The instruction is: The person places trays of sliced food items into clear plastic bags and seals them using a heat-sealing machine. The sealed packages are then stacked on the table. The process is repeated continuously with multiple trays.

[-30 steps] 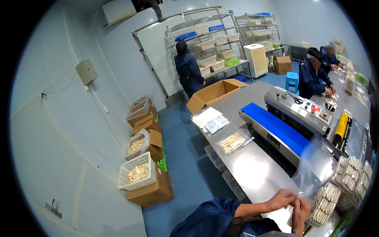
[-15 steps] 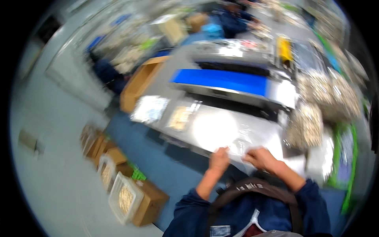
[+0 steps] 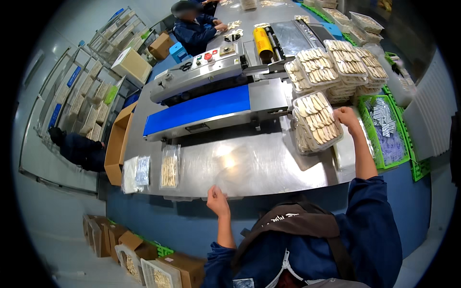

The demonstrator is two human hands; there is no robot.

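My left hand [image 3: 218,200] is closed in a pinch at the table's front edge. A clear plastic bag [image 3: 234,175], barely visible against the shiny metal, extends from its fingers. At the right, my right hand [image 3: 346,118] grips the right rim of a clear plastic tray [image 3: 318,120] of pale, brown-edged slices, probably mushroom. This tray tops a stack of similar ones. Left on the table lies a filled clear bag [image 3: 170,166] of pale slices, beside a pile of flat clear and silvery packets [image 3: 136,174].
A sealing machine with a blue belt [image 3: 199,111] spans the steel table [image 3: 201,175]. More filled trays [image 3: 317,65] are stacked behind my right hand. A green basket [image 3: 384,129] holds small packets. A cardboard box [image 3: 120,144] stands left; co-workers [image 3: 194,29] are beyond.
My hands have moved apart: the left went left with the clear bag, the right reached up and right to the tray stack. The view has turned and sharpened.
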